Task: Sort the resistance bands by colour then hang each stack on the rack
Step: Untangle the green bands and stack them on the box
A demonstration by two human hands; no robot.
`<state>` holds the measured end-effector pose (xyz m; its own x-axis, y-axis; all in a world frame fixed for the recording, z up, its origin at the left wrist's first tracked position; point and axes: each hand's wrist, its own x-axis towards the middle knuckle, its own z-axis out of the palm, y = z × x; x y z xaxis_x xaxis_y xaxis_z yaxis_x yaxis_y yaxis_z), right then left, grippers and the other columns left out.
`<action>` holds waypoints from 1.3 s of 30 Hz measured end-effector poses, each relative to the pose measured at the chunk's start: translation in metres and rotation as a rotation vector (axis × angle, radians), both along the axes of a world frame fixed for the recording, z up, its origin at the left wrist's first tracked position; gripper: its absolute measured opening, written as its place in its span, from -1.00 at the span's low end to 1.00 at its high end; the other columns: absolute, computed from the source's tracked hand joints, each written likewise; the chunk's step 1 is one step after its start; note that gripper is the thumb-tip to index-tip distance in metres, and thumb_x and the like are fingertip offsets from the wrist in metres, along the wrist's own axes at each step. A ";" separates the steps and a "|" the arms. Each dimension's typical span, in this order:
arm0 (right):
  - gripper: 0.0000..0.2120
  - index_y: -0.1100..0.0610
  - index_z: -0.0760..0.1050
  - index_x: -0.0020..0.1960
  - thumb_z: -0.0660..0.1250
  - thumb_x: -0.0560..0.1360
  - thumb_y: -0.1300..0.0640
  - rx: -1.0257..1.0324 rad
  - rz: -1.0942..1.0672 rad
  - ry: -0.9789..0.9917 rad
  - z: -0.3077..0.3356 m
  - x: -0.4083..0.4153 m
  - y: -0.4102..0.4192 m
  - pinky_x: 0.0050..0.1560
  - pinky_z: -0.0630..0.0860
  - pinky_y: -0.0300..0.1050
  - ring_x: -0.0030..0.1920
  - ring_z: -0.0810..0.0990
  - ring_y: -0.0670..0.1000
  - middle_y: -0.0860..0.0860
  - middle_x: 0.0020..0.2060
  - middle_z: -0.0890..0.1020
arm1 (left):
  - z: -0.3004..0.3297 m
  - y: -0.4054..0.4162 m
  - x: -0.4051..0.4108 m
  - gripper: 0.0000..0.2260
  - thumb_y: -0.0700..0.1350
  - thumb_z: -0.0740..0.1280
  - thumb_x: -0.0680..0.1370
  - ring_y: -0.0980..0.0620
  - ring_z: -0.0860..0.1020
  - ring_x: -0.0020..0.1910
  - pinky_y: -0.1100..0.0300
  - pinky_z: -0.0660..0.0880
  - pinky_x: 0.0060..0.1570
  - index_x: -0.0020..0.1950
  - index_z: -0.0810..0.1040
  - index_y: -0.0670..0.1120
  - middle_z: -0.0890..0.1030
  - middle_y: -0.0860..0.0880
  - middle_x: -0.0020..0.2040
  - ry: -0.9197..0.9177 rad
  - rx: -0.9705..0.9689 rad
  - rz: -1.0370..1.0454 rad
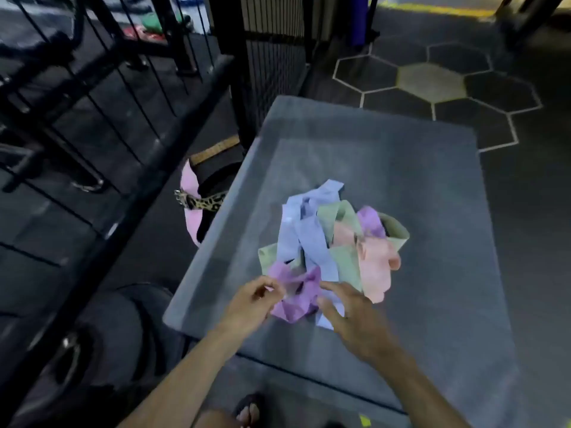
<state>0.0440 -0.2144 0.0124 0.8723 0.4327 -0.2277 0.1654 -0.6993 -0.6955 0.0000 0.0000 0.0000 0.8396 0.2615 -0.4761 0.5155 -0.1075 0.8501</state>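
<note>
Tangled resistance bands (330, 242) on grey padded box (432, 180), left hand (250, 304) pinching purple band (296, 291), right hand (355, 319) loose-fingered on pile's near edge, grasp unclear through blur

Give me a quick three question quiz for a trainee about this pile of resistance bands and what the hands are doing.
1. True or false: the bands are already sorted into separate colour stacks.
2. Which colour band is the left hand pinching? A) purple B) peach C) green
3. Fill in: the pile lies on a grey ____.

Key
1. False; blue, green, peach and purple lie tangled in one heap.
2. A, the purple band. The right hand reaches in beside it with fingers spread.
3. Mat.
</note>
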 end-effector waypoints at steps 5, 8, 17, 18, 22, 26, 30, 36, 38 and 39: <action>-0.62 0.09 0.55 0.31 0.31 0.52 0.03 -0.067 0.061 -0.263 -0.084 -0.006 0.009 0.31 0.39 -0.13 0.24 0.53 0.07 0.02 0.23 0.61 | -0.077 -0.003 0.005 -0.80 -0.29 0.42 0.55 0.21 0.44 -0.40 0.31 0.38 -0.33 -0.19 0.60 -0.01 0.57 0.14 -0.36 -0.188 0.097 -0.044; -0.62 0.08 0.53 0.32 0.36 0.51 0.09 -0.090 0.059 -0.394 -0.101 -0.020 0.007 0.31 0.44 -0.08 0.22 0.52 0.06 0.01 0.22 0.59 | -0.093 -0.001 -0.012 -0.78 -0.25 0.44 0.54 0.25 0.45 -0.44 0.28 0.40 -0.34 -0.23 0.60 0.04 0.58 0.19 -0.38 -0.303 0.138 -0.065; -0.38 0.15 0.49 0.39 0.25 0.37 -0.03 -0.266 -0.015 -0.432 -0.065 -0.143 -0.007 0.33 0.43 0.09 0.29 0.51 0.25 0.15 0.27 0.55 | -0.025 0.019 -0.139 -0.81 -0.30 0.40 0.56 0.20 0.38 -0.49 0.30 0.34 -0.42 -0.20 0.59 -0.06 0.50 0.11 -0.47 -0.435 0.157 -0.164; -0.34 0.10 0.41 0.46 0.22 0.39 -0.08 -0.293 -0.006 -0.373 -0.053 -0.154 -0.009 0.40 0.34 0.03 0.38 0.43 0.20 0.12 0.36 0.48 | -0.014 0.021 -0.149 -0.82 -0.29 0.40 0.57 0.21 0.39 -0.49 0.34 0.35 -0.44 -0.20 0.59 -0.07 0.49 0.13 -0.49 -0.436 0.161 -0.164; -0.38 0.07 0.27 0.54 0.32 0.52 -0.01 -0.286 -0.047 -0.346 -0.035 -0.165 -0.012 0.46 0.27 -0.03 0.47 0.32 0.11 0.05 0.48 0.35 | -0.001 0.029 -0.165 -0.88 -0.21 0.39 0.58 0.11 0.43 -0.44 0.29 0.38 -0.41 -0.15 0.61 -0.07 0.52 0.05 -0.40 -0.414 0.182 -0.149; -0.39 0.04 0.29 0.53 0.33 0.51 0.01 -0.273 -0.050 -0.359 -0.044 -0.157 -0.004 0.42 0.33 0.00 0.42 0.37 0.10 0.01 0.45 0.37 | -0.020 0.028 -0.148 -0.83 -0.24 0.32 0.62 0.14 0.45 -0.47 0.35 0.39 -0.47 -0.15 0.57 -0.07 0.52 0.00 -0.33 -0.310 0.259 -0.196; -0.39 -0.02 0.29 0.52 0.34 0.51 -0.02 -0.277 -0.048 -0.406 -0.062 -0.115 0.014 0.45 0.28 -0.02 0.44 0.32 0.06 -0.05 0.46 0.35 | -0.050 0.039 -0.094 -0.79 -0.21 0.30 0.59 0.03 0.52 -0.33 0.14 0.57 -0.22 -0.19 0.57 0.05 0.58 0.03 -0.28 -0.189 0.374 -0.159; -0.36 -0.10 0.23 0.53 0.31 0.49 -0.14 -0.253 0.026 -0.485 -0.078 -0.046 0.053 0.51 0.16 0.07 0.52 0.20 0.09 -0.04 0.51 0.27 | -0.063 0.059 0.002 -0.79 -0.22 0.25 0.52 -0.09 0.60 0.08 0.11 0.55 0.09 -0.08 0.53 0.12 0.63 -0.02 0.13 -0.133 0.575 -0.160; -0.36 -0.10 0.25 0.51 0.28 0.48 -0.21 -0.235 0.015 -0.504 -0.084 -0.034 0.067 0.49 0.17 0.06 0.51 0.22 0.08 -0.05 0.46 0.31 | -0.068 0.063 0.031 -0.70 -0.23 0.24 0.51 -0.15 0.58 0.17 0.04 0.54 0.16 0.10 0.57 0.12 0.61 -0.07 0.23 -0.171 0.634 -0.157; -0.36 -0.11 0.26 0.49 0.25 0.47 -0.27 -0.224 0.009 -0.518 -0.088 -0.031 0.073 0.47 0.19 0.06 0.49 0.24 0.08 -0.07 0.44 0.33 | -0.071 0.064 0.042 -0.63 -0.23 0.21 0.52 -0.18 0.54 0.23 0.02 0.52 0.21 0.22 0.56 0.13 0.57 -0.09 0.28 -0.194 0.653 -0.166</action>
<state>0.0135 -0.1413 -0.0754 0.8912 0.4308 0.1422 0.4521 -0.8175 -0.3567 0.0418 0.0638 -0.0712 0.9471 0.3041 -0.1028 0.2936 -0.6914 0.6601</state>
